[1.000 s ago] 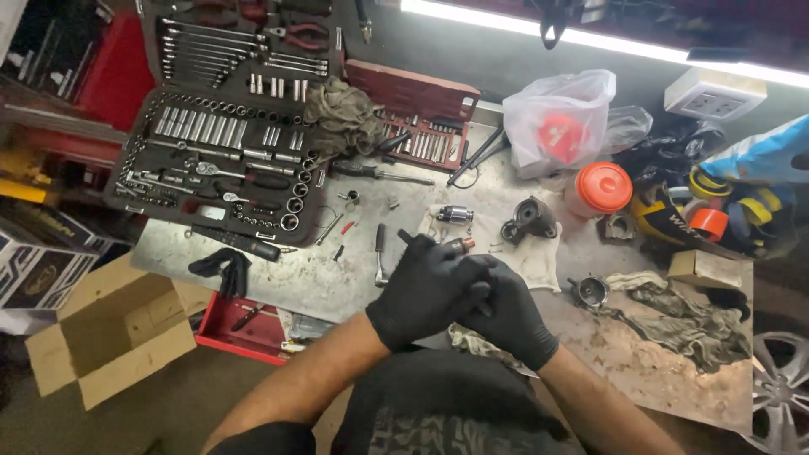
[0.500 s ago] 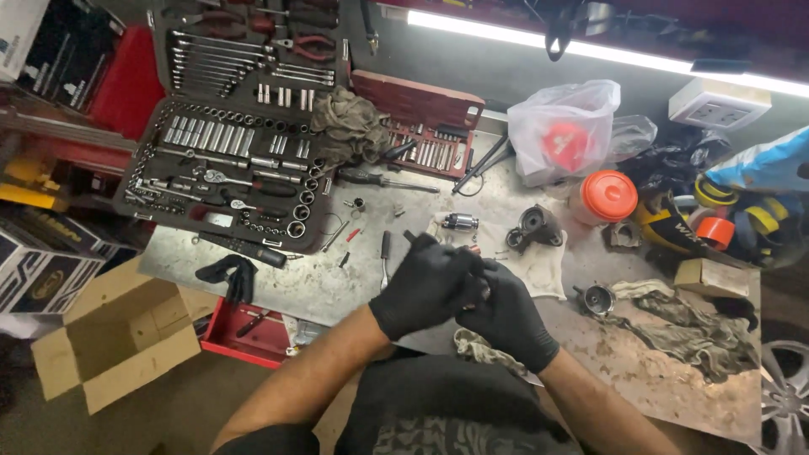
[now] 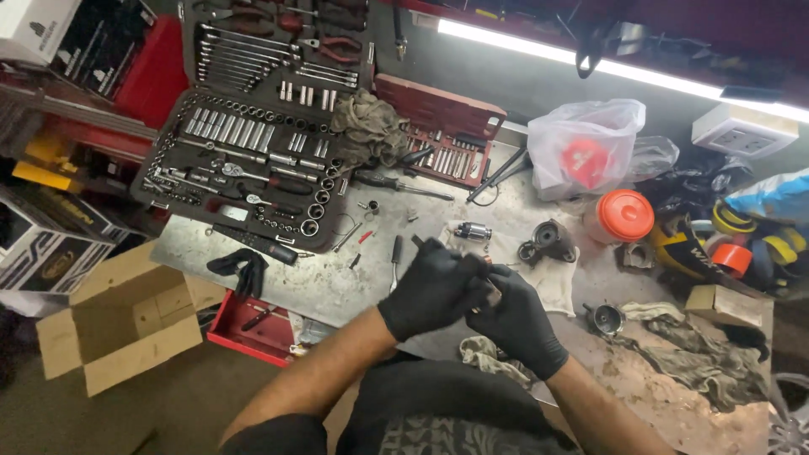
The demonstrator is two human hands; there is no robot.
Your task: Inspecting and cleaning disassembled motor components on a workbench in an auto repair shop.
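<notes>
Black-gloved left hand (image 3: 431, 292) and right hand (image 3: 516, 318) clasped together on small, mostly hidden part (image 3: 489, 271). Up-left: open black case of chrome sockets (image 3: 244, 160). Beyond: white cloth (image 3: 539, 274) on grey metal workbench (image 3: 337, 282); cardboard box (image 3: 118, 324) lower-left.

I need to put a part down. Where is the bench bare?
Bare metal lies between the black gloves at the edge and the ratchet handle. Around the white cloth and orange-lidded jar it is crowded.
</notes>
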